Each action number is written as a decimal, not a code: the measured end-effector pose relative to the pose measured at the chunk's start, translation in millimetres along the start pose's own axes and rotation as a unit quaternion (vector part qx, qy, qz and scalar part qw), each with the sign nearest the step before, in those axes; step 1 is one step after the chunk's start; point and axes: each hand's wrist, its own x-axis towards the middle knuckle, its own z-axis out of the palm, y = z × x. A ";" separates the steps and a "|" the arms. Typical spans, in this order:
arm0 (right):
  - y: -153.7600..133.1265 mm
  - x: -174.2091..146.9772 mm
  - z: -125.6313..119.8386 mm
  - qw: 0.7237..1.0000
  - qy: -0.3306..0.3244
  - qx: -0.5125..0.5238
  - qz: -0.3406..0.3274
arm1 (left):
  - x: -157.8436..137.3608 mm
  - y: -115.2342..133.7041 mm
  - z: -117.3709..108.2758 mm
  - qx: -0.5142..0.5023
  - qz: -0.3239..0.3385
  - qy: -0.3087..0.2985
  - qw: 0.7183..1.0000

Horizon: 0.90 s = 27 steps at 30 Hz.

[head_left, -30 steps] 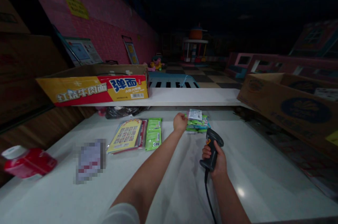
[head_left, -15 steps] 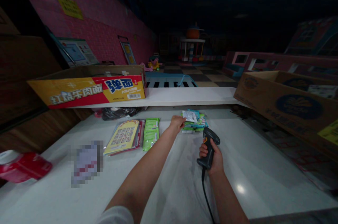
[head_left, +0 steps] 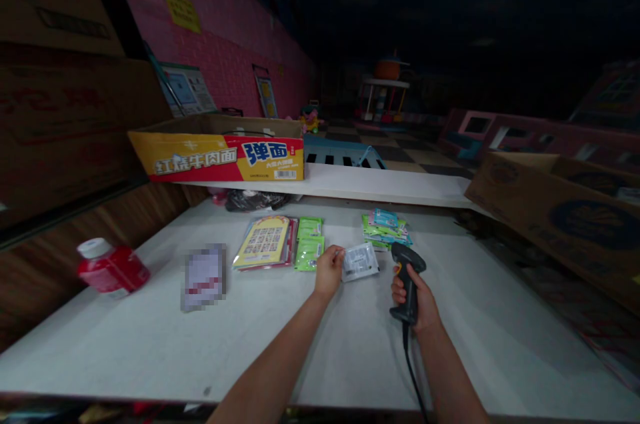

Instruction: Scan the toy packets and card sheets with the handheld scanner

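Note:
Pinched in my left hand (head_left: 329, 272) is the left edge of a silver-white packet (head_left: 361, 262), its printed face turned up. My right hand (head_left: 417, 296) grips the handle of a dark barcode scanner (head_left: 407, 284), whose head points left and away from me; a black cable runs down from it. Just beyond the scanner lies a loose pile of green and blue packets (head_left: 387, 229). To the left of my left hand rest more green packets (head_left: 309, 253), beside a stack of booklets with a yellow cover (head_left: 265, 243).
On the white counter (head_left: 165, 357) a red bottle with a white cap (head_left: 113, 269) and a blurred-out item (head_left: 204, 277) stand at left. A raised white shelf (head_left: 380, 184) crosses the back, with a noodle carton (head_left: 225, 157) at left and a brown carton (head_left: 565, 211) at right.
My left hand has drawn the silver-white packet off the pile, toward me, to the scanner's left side. The right hand still holds the scanner. The camera view has turned somewhat left.

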 end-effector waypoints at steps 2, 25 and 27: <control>1.0 -10.0 10.1 0.997 0.030 -0.075 0.001 | 0.1 2.2 0.8 0.010 0.007 -0.001 1.000; 11.8 -90.3 40.7 0.889 0.083 -0.450 0.013 | 1.0 10.1 -0.3 0.031 0.000 0.008 0.999; 10.3 -79.2 38.4 0.914 0.099 -0.394 0.004 | 0.0 11.2 -0.6 0.031 0.000 0.002 1.000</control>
